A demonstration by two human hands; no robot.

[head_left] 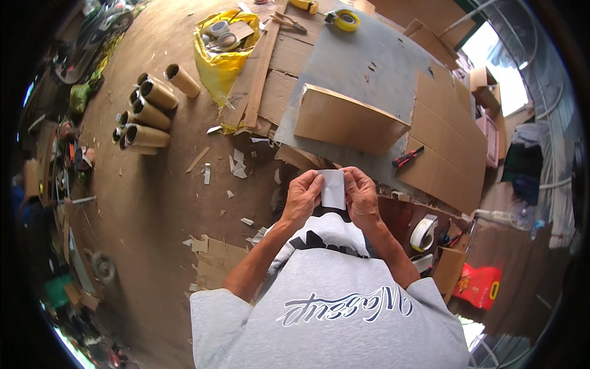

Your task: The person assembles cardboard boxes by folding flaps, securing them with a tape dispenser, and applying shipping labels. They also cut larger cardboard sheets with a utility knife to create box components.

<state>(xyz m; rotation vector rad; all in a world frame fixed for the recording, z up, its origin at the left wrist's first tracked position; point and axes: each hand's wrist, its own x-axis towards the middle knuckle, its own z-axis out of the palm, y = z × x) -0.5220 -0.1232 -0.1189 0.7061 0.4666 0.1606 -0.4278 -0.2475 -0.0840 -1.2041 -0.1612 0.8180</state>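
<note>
A small white slip of paper (333, 190) is held up in front of my chest. My left hand (302, 197) pinches its left edge, thumb on the near face. On the opposite edge, the fingers of my right hand (361, 194) are closed in the same way. Beyond my hands a brown cardboard box (350, 120) lies on the grey tabletop (369, 58). To the right of the box is a red and black tool (408, 157), apparently a utility knife, beside a flat cardboard sheet (447, 144).
A yellow tape roll (346, 21) and pliers (289, 23) lie at the far side. Left of the table stands a yellow bag (212, 77) of used rolls. Several cardboard tubes (152, 115) stand on the floor among paper scraps. A tape dispenser (423, 234) is at my right.
</note>
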